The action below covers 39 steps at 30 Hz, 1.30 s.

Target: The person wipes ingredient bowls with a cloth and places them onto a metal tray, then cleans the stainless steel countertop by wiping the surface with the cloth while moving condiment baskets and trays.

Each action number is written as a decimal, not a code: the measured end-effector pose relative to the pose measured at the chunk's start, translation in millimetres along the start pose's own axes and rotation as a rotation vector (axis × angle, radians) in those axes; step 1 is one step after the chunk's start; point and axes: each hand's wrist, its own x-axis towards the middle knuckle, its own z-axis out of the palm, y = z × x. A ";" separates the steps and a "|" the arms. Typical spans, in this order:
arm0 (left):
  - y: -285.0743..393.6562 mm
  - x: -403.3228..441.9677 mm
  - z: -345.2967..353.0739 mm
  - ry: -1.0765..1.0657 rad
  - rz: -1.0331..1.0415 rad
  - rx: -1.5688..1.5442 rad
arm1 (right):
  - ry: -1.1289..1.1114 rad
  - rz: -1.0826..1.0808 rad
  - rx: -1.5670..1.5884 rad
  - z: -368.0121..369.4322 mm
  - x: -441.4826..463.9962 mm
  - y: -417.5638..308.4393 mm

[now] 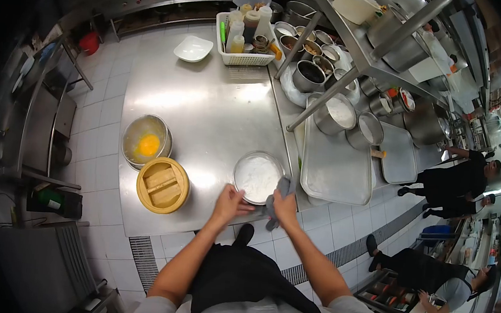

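Observation:
A round metal bowl of white powder (257, 177) sits near the front edge of the steel table. At its near right side, my right hand (286, 208) is closed around a grey cloth (285, 187), part of which hangs below the fist. My left hand (229, 205) is by the bowl's near left rim, fingers loosely bent and apart, with nothing visible in it. Whether it touches the rim I cannot tell. To the left stand a metal bowl (136, 132) with yellow egg inside and a yellow round container (183, 194) with a bar across its top.
A white dish (193, 49) and a white basket of squeeze bottles (244, 57) are at the table's far end. On the right, metal trays (336, 185) and several pots (333, 115) stand under a steel shelf (383, 67). Other people (413, 266) stand farther right.

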 end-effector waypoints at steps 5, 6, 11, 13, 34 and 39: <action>52.1 51.6 -3.0 0.418 0.533 0.830 | -0.238 -0.093 -0.175 -42.7 37.5 -58.7; 56.5 64.4 2.8 0.407 0.538 0.864 | -0.240 -0.246 -0.238 -40.0 50.6 -51.4; 84.9 105.0 27.4 0.068 0.480 1.065 | -0.495 -0.145 -0.072 -52.5 57.9 -91.3; 83.4 105.6 33.5 -0.041 0.429 1.132 | -0.547 -0.013 -0.074 -48.6 60.3 -79.6; 81.8 96.7 52.1 -0.228 0.403 1.428 | -0.471 -0.054 -0.157 -46.4 42.3 -65.4; 67.5 72.8 45.7 0.052 0.445 1.397 | 0.040 -0.032 -0.021 -11.9 -35.6 -26.2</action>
